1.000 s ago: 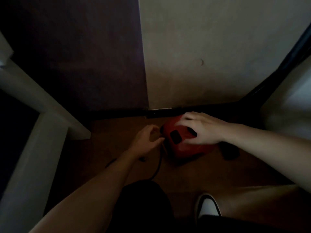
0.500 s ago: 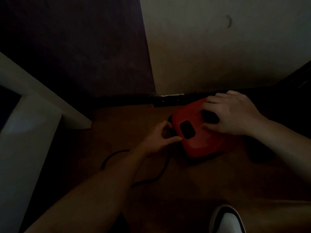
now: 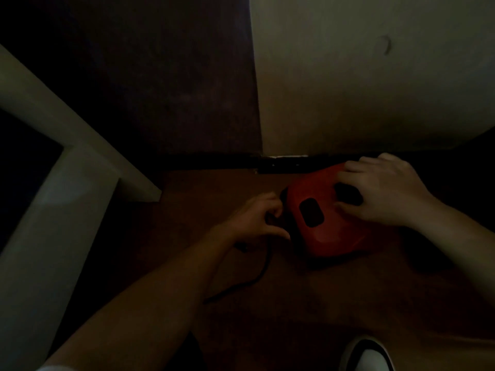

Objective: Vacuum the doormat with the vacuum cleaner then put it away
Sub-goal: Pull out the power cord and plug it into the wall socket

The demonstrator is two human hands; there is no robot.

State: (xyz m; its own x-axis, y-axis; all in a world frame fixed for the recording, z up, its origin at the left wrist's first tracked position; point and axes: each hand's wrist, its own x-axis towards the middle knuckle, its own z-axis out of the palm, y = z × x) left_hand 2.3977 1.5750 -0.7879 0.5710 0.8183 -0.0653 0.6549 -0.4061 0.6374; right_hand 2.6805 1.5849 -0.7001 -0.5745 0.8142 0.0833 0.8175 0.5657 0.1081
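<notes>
crouching over floor, shoe (image 3: 371,357) at 5 o'clock | left hand (image 3: 258,219) nearer, fingers pinching cord (image 3: 251,279) at vacuum cleaner's (image 3: 329,223) 9 o'clock end | right hand (image 3: 385,191) spread flat on its top, 2 o'clock | long axis 8-to-2 | left hand now closed tighter against body

The left hand (image 3: 258,219) curls against the red vacuum cleaner (image 3: 325,218), and dim light hides what its fingers pinch there. The black cord (image 3: 257,274) vanishes behind the left forearm. The bottom edge cuts off the white shoe (image 3: 368,354).
</notes>
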